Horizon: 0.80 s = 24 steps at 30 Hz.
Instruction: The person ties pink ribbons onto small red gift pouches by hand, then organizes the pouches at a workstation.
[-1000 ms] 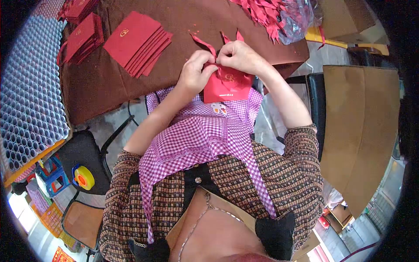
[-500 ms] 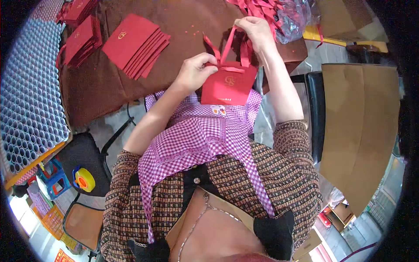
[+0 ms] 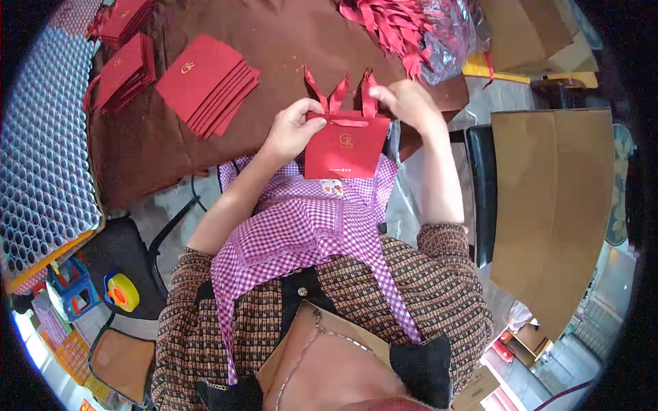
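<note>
A small red paper gift bag (image 3: 343, 151) with a gold emblem stands upright before me, over my checked apron. My left hand (image 3: 291, 130) pinches its upper left edge, thumb in front. Red ribbon handles (image 3: 336, 96) rise loose from the bag's top, and a short strip of ribbon lies across the front just under the rim. At the upper right, my right hand (image 3: 411, 106) has its fingers bent, with the tips beside or touching the right ribbon (image 3: 369, 96). Blur hides whether it grips that ribbon.
Flat red bags (image 3: 205, 82) lie fanned on the brown cloth (image 3: 157, 151), with more stacks (image 3: 123, 72) to their left. A heap of red ribbons (image 3: 391, 31) and clear plastic (image 3: 449, 48) lie at the back. Cardboard (image 3: 552, 205) stands right; a tube-filled tray (image 3: 41, 157) is left.
My right hand has let go of the left ribbon it was pulling upward, and has come down beside the right one. The left hand keeps its pinch. The whole view has shifted slightly.
</note>
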Available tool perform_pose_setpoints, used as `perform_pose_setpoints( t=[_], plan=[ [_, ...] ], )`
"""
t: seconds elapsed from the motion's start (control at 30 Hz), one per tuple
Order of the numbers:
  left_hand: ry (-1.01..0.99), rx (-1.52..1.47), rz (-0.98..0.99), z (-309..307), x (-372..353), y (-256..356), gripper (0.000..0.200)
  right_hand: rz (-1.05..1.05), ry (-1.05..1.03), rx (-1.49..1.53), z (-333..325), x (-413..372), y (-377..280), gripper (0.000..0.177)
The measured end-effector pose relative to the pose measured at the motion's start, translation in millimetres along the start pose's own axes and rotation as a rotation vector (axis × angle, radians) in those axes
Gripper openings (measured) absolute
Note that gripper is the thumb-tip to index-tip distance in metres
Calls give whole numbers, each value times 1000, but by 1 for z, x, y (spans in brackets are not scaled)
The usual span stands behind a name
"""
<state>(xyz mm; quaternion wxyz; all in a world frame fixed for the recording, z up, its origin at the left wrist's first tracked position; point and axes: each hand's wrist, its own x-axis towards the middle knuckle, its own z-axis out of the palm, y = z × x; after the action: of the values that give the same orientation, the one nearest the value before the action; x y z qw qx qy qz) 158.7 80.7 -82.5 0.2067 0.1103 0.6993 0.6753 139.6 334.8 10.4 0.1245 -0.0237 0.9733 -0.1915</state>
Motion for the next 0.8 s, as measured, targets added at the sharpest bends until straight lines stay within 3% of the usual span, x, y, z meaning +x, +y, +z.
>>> perform_pose_setpoints(
  t=[0.1,0.17,0.27,0.3,0.37,0.4,0.43,0.5,0.57,0.63,0.67,0.77,0.8],
  plan=[
    [-7,-43,16,2,-2,7,18,-108,30,130,19,-5,-6,45],
    [11,-67,35,3,-5,16,19,-89,66,462,27,-5,-13,38],
    [99,-141,145,1,-7,28,23,-130,269,419,38,7,-4,32],
    [131,-171,59,-1,-9,33,25,-105,360,403,37,14,-1,30],
    [238,-210,-33,-7,-2,39,26,-376,640,204,36,19,0,22],
    [303,-282,-24,-11,3,40,24,-298,676,83,26,10,-10,23],
    [366,-355,-19,-16,9,43,23,-322,691,-11,18,-1,-18,36],
    [423,-426,22,-28,23,53,23,-516,429,-94,-9,-27,-39,70],
    [464,-496,34,-36,31,61,24,-606,167,-126,-23,-46,-64,81],
    [417,-669,16,-41,38,79,25,-630,186,-280,-24,-49,-75,74],
    [407,-647,33,-45,41,87,30,-696,295,-504,-12,-31,-58,65],
    [430,-638,108,-45,33,106,38,-710,368,-198,-24,5,-57,49],
    [385,-496,114,-48,23,115,47,-805,448,78,-35,22,-61,42]
  ],
)
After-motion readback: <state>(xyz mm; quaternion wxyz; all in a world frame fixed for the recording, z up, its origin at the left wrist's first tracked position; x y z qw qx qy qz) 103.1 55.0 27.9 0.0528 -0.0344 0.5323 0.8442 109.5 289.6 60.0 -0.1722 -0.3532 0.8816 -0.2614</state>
